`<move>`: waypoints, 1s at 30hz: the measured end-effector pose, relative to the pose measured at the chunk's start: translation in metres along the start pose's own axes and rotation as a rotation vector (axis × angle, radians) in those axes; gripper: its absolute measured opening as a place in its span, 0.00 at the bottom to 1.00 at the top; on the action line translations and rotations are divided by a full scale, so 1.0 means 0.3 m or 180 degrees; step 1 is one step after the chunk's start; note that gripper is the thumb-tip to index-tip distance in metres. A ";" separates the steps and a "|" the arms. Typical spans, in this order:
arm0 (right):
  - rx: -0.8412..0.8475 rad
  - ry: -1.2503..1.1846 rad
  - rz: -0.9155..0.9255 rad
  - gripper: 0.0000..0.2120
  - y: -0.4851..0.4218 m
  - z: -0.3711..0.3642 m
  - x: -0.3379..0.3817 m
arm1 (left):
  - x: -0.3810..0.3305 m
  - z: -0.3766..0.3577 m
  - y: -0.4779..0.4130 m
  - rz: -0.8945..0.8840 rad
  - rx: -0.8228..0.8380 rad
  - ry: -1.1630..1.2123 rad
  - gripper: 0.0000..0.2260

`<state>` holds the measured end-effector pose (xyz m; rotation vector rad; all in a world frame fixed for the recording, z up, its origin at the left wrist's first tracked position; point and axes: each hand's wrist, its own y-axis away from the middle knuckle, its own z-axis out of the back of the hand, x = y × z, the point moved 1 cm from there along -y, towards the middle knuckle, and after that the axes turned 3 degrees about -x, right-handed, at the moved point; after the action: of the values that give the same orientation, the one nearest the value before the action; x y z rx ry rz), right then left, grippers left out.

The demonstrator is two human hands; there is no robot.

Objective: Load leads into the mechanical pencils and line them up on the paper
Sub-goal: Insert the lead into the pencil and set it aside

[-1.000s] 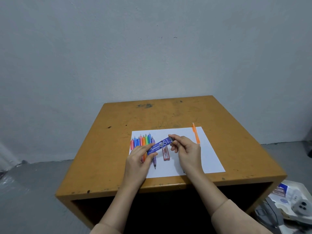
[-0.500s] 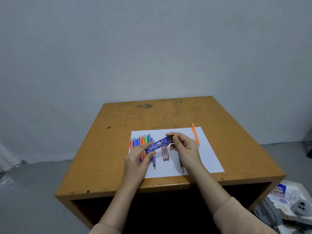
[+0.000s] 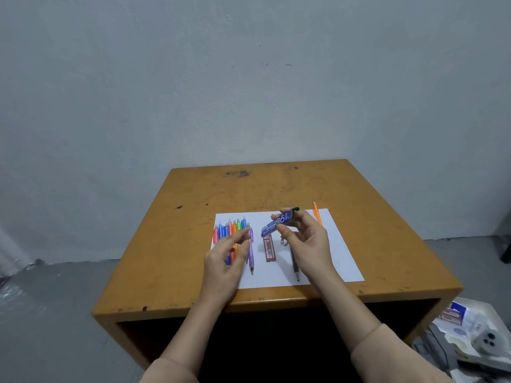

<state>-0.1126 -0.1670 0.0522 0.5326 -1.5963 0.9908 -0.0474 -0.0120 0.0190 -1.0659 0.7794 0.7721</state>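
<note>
My right hand [image 3: 307, 244] pinches the blue lead case [image 3: 278, 225] above the paper [image 3: 331, 258]; my left hand [image 3: 226, 258] hovers loose and empty over the pencil row [image 3: 232, 230]. Two pencils lie apart; I judge loading unfinished.

An orange table [image 3: 387, 244] sits under the right hand [image 3: 309, 244], a grey wall [image 3: 249, 92] beyond it. A cluttered white tray [image 3: 486, 310] lies on the floor [image 3: 55, 313], further right.
</note>
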 end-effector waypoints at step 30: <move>0.0553 0.3102 0.2915 0.25 -0.063 0.015 -0.113 | -0.071 -0.060 0.048 0.3088 -0.0273 0.4148 0.30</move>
<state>-0.0915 -0.1866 0.0258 -0.6050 -0.8021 1.7121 -0.0734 -0.0282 0.0255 -1.1967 2.5066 0.8339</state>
